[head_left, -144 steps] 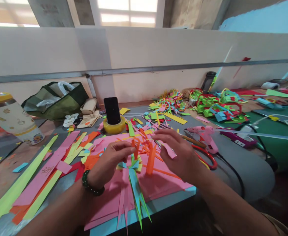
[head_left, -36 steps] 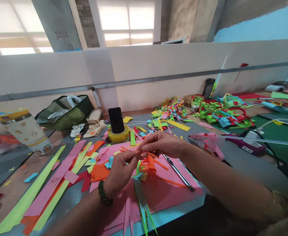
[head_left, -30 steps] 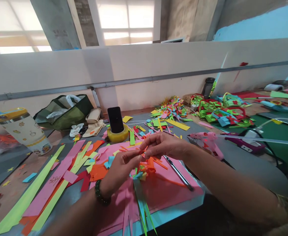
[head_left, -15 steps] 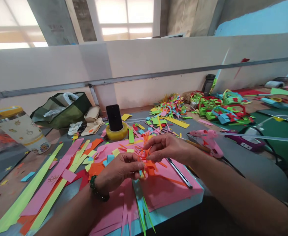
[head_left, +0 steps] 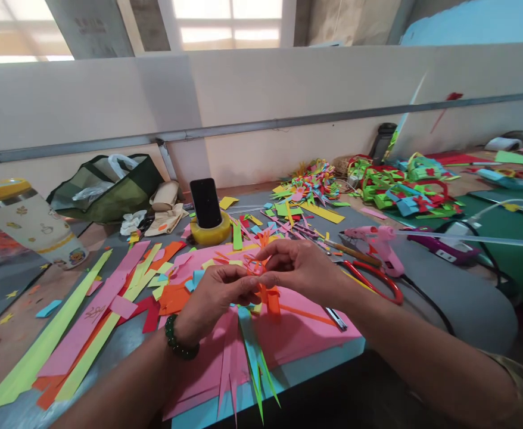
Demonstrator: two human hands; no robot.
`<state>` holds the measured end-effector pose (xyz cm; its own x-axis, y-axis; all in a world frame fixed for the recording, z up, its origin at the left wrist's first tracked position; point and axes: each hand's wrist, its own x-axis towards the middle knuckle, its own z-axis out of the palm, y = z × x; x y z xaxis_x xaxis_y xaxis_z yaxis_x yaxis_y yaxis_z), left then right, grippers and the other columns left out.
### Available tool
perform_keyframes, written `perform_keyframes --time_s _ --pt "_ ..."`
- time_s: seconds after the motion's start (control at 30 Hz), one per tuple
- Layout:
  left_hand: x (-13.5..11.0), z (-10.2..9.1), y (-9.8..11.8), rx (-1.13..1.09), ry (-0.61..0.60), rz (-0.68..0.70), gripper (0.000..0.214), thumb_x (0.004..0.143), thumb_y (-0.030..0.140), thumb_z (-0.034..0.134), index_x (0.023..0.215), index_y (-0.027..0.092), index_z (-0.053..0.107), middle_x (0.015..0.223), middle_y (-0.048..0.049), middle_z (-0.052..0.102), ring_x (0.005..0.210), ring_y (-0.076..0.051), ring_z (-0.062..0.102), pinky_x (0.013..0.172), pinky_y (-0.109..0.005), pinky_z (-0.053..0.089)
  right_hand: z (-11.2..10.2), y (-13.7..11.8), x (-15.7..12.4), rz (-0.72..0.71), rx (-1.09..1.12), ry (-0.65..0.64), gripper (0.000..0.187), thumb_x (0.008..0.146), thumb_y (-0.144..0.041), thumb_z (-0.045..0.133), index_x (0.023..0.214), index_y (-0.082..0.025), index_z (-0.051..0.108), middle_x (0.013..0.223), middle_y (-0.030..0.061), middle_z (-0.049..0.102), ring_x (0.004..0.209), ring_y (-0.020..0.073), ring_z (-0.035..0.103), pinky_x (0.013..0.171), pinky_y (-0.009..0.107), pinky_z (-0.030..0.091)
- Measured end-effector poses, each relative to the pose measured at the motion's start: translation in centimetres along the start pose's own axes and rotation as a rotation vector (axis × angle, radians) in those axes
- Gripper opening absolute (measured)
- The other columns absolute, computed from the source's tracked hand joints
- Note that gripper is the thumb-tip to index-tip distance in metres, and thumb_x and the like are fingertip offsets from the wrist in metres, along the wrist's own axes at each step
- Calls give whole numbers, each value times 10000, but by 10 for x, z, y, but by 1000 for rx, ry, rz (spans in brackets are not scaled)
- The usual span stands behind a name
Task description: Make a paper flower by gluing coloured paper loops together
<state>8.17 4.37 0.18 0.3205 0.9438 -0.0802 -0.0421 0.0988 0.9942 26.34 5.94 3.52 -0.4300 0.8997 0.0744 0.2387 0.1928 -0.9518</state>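
Note:
Both my hands meet over a pink sheet of paper (head_left: 297,351). My left hand (head_left: 219,298), with a dark green bead bracelet (head_left: 181,339) at the wrist, pinches a bunch of curled orange paper strips (head_left: 251,263). My right hand (head_left: 304,271) is closed on the same strips from the other side, thumb close to the left fingertips. Folded orange paper (head_left: 273,302) shows just below the fingers. Pointed blue and green paper strips (head_left: 255,351) hang over the sheet's front edge. A utility knife (head_left: 336,319) lies partly under my right wrist.
Red-handled scissors (head_left: 384,286) and a pink glue gun (head_left: 380,244) lie at right. A phone (head_left: 205,202) leans on a yellow tape roll (head_left: 210,229). Long paper strips (head_left: 87,322) and a patterned tumbler (head_left: 33,223) are at left. Colourful paper pieces (head_left: 315,185) pile up behind.
The view has tilted slightly down, so the scissors' red handles now show. My right hand's fingers have come closer to the left fingertips, covering more of the orange strips.

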Motion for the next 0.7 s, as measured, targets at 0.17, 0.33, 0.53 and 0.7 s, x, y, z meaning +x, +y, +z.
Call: perform_keyframes --time_s 0.17,0.33,0.53,0.7 --pt "-2 2 2 -30 -18 -49 244 735 380 730 732 148 654 690 -32 704 631 -155 683 589 -232 510 3 4 0 -84 -53 36 271 680 -264 750 900 -175 620 694 -2 670 648 136 640 601 252 496" --pt "-5 4 3 -74 -19 -39 241 711 359 749 735 148 634 676 -16 692 620 -138 668 604 -233 508 6 4 -1 -114 -91 38 212 716 -192 700 910 -176 618 748 13 694 695 145 663 650 262 522" --pt "-4 2 2 -55 -54 4 213 678 284 768 737 137 626 688 -15 674 626 -103 611 617 -216 469 7 5 0 -144 -143 49 202 727 -201 685 920 -179 631 759 21 691 703 157 669 656 277 533" --pt "-3 0 -1 -47 -52 12 216 663 266 770 733 136 613 665 3 634 601 -91 564 594 -214 438 8 7 -1 -164 -182 49 192 742 -219 682 927 -188 638 769 22 692 719 161 669 664 280 533"
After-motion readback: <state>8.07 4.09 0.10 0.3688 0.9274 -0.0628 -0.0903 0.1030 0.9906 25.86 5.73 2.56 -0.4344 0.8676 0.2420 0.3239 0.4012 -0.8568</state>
